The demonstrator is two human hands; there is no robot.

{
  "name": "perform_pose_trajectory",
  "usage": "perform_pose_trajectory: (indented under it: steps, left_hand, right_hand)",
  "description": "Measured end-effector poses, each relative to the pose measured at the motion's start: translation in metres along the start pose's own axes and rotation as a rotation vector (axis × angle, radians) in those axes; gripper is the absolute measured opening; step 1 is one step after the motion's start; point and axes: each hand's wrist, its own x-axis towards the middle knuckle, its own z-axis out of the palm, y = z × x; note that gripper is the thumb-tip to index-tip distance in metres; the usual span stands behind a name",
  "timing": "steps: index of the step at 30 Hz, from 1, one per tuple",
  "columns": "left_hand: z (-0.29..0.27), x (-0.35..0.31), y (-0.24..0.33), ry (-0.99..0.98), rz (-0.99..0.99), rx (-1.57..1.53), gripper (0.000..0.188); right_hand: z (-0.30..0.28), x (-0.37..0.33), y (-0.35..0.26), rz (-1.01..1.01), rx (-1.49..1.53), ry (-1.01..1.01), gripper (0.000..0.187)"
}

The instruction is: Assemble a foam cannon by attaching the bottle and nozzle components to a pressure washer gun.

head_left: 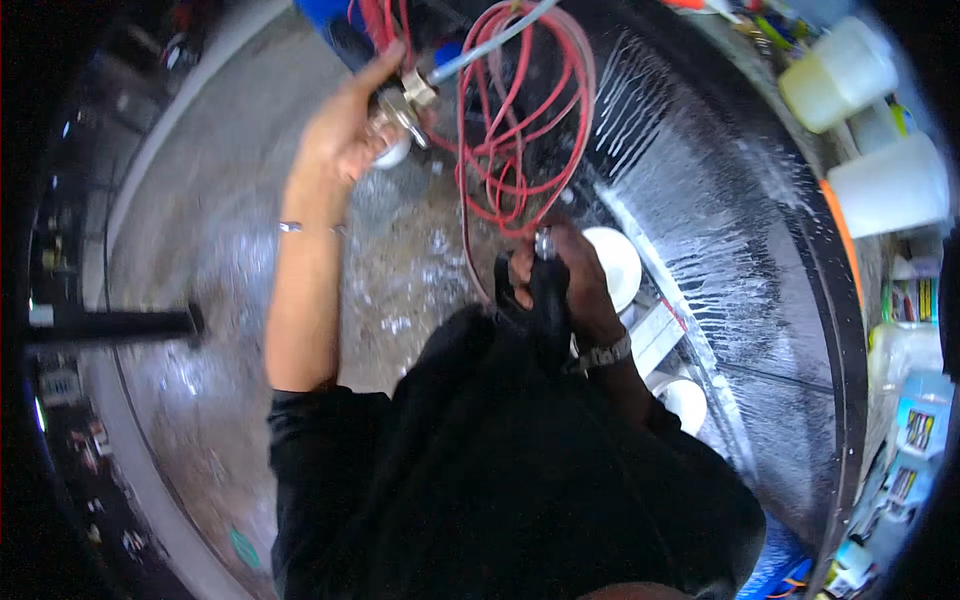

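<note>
My left hand (345, 130), with a thin bracelet at the wrist, is stretched forward. Its fingers close around a brass and silver valve fitting (405, 105), from which a pale grey hose (490, 45) runs up to the right. Against my body, my right hand (582, 275) wraps round a black handle (548, 300) with a silver metal end (543, 243); a metal watch is on that wrist. Its exact kind is hidden by my fingers and black clothing. A coiled red hose (585, 110) hangs between the hands, its lower loops near the metal end.
White round containers (612, 262) stand by my right arm, beside a dark wall panel (740, 270) streaked with white. Above it, a ledge carries buckets (890, 185) and several bottles (920, 415). The concrete floor (210, 250) looks wet. A dark post (120, 326) juts in from the left.
</note>
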Motion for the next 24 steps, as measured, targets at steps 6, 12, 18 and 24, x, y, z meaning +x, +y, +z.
perform_pose_trajectory:
  steps: [6,12,18,24]
  left_hand:
    - [-0.08,-0.055,-0.079,-0.056,-0.052,-0.598,0.036]
    - [-0.059,-0.083,-0.062,-0.247,0.113,-0.365,0.022]
    - [-0.058,-0.109,-0.067,-0.335,0.068,-0.302,0.016]
    - [-0.056,-0.133,-0.072,-0.324,0.059,-0.109,0.02]
  right_hand:
    - [0.042,0.019,0.055,0.177,-0.142,-0.052,0.026]
    - [0.083,0.024,0.086,0.034,-0.369,0.036,0.023]
    - [0.115,0.004,0.118,-0.052,-0.308,0.11,0.024]
    - [0.124,-0.018,0.134,-0.055,-0.111,0.237,0.024]
